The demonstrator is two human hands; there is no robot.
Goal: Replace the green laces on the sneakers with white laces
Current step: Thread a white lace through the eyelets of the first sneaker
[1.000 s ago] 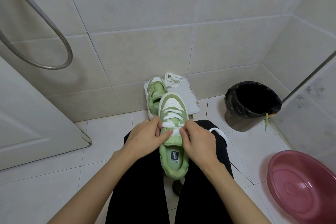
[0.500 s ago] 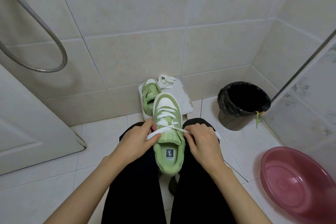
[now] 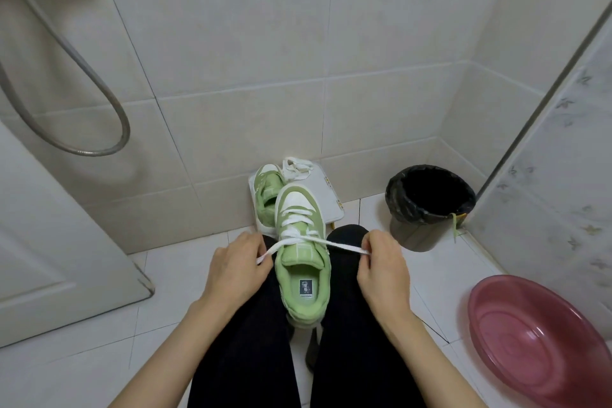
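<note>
A green sneaker [image 3: 301, 275] with a white toe lies between my knees, toe pointing away, threaded with a white lace [image 3: 298, 228]. My left hand [image 3: 236, 267] pinches the lace's left end. My right hand [image 3: 381, 267] pinches the right end, and the lace runs taut across the tongue between them. A second green sneaker [image 3: 266, 190] stands behind on a small white stool [image 3: 326, 200], with a loose white lace [image 3: 296, 169] bundled beside it. A green lace [image 3: 456, 225] hangs over the bin's rim.
A black-lined bin [image 3: 429, 205] stands at the right by the wall. A pink basin [image 3: 536, 338] sits on the tiled floor at the lower right. A shower hose [image 3: 82, 76] loops at the left, above a white door [image 3: 49, 242].
My hands have moved apart from the tongue, drawing the white lace ends out sideways until the lace is taut. The camera has tilted up a little.
</note>
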